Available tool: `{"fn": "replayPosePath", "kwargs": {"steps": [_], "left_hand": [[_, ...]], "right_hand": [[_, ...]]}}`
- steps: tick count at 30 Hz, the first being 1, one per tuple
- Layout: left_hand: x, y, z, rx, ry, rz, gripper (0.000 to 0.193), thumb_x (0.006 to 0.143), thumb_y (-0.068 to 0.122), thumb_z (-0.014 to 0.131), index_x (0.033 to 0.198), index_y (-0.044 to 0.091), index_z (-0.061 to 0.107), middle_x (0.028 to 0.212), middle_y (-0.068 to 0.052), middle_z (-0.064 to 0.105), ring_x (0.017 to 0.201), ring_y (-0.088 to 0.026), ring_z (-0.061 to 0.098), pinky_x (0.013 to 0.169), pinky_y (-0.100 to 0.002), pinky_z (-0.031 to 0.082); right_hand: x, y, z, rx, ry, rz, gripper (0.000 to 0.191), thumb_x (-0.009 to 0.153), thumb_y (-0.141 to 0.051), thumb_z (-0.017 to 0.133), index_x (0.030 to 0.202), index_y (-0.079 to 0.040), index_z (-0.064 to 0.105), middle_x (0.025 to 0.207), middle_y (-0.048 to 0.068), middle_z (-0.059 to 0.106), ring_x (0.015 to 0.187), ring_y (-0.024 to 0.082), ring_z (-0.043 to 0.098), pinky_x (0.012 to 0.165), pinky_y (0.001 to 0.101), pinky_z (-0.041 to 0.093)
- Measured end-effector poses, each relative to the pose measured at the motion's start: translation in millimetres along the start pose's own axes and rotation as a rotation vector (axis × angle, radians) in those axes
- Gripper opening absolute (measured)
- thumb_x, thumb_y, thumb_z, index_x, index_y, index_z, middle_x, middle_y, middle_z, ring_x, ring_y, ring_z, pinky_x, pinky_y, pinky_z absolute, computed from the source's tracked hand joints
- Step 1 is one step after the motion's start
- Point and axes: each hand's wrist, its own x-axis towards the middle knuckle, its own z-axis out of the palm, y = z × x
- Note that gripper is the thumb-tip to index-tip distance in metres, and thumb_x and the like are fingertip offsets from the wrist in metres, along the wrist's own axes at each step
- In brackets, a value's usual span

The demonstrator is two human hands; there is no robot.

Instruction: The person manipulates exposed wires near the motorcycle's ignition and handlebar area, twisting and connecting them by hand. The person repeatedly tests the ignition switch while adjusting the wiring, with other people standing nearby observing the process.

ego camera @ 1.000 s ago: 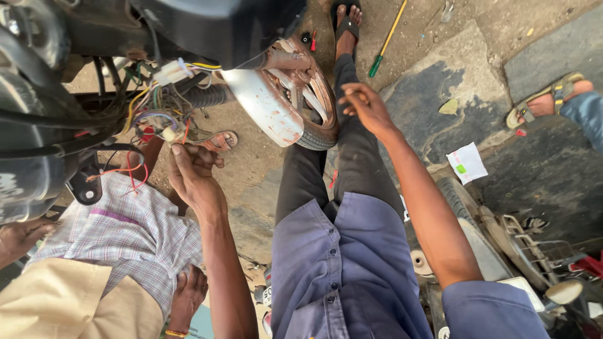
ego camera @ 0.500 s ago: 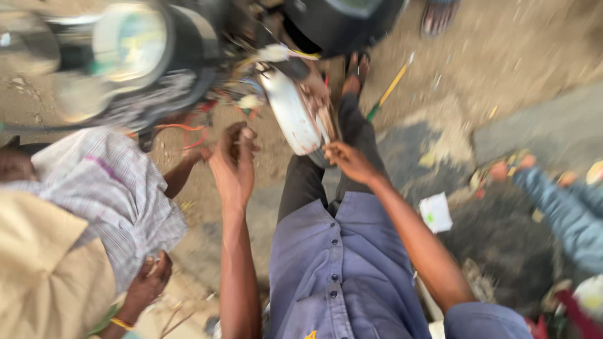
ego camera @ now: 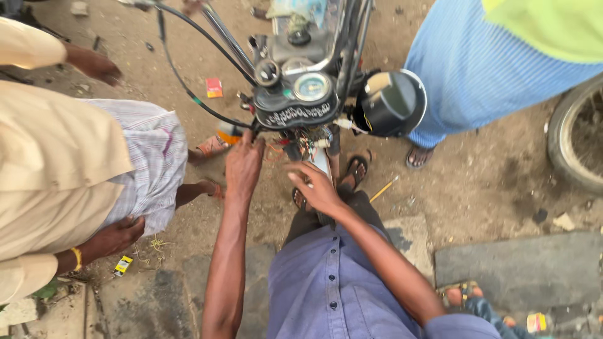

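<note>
**Hands at the wiring**

Head view: my left hand [ego camera: 244,164] reaches up under the instrument cluster [ego camera: 295,103], fingers loosely curled against the wires [ego camera: 300,145], gripping nothing I can see. My right hand [ego camera: 317,187] sits just below them, fingers spread, released. The headlamp shell [ego camera: 389,102] hangs beside the cluster. A crouching person [ego camera: 75,169] is at my left.
</note>
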Motion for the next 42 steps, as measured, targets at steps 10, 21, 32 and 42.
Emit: {"fn": "replayPosePath", "kwargs": {"steps": [10, 21, 32, 42], "left_hand": [[-51, 44, -29, -0.535, 0.202, -0.266, 0.015, 0.095, 0.006, 0.068, 0.11, 0.006, 0.07, 0.101, -0.012, 0.068, 0.087, -0.032, 0.07, 0.072, -0.041, 0.056], [-51, 73, -7, -0.868, 0.201, -0.43, 0.035, 0.085, -0.001, 0.074, 0.119, 0.003, 0.07, 0.117, -0.014, 0.072, 0.097, -0.026, 0.073, 0.078, -0.034, 0.059], [-58, 23, 57, -0.856, 0.255, -0.429, 0.02, 0.091, 0.005, 0.07, 0.11, 0.004, 0.076, 0.091, -0.012, 0.075, 0.082, -0.021, 0.072, 0.075, -0.033, 0.056], [-31, 32, 53, -1.082, 0.35, -0.825, 0.015, 0.097, 0.014, 0.073, 0.103, 0.0, 0.073, 0.087, -0.01, 0.075, 0.078, -0.012, 0.067, 0.072, -0.028, 0.054]], "right_hand": [[60, -24, -17, -0.042, -0.371, 0.322, 0.025, 0.102, -0.024, 0.062, 0.122, -0.009, 0.062, 0.1, 0.012, 0.077, 0.093, 0.029, 0.079, 0.079, 0.0389, 0.059], [76, -3, -60, -0.067, -0.593, -0.106, 0.028, 0.1, -0.027, 0.063, 0.12, -0.009, 0.07, 0.111, 0.017, 0.075, 0.096, 0.036, 0.071, 0.083, 0.0454, 0.055], [68, -43, -47, -0.533, -0.428, 0.077, 0.022, 0.101, -0.029, 0.062, 0.105, -0.01, 0.071, 0.081, 0.015, 0.073, 0.072, 0.036, 0.07, 0.064, 0.0463, 0.054], [68, -63, -63, -0.324, -0.23, 0.241, 0.02, 0.104, -0.021, 0.056, 0.113, -0.004, 0.063, 0.096, 0.012, 0.075, 0.081, 0.028, 0.071, 0.073, 0.0407, 0.054]]}}
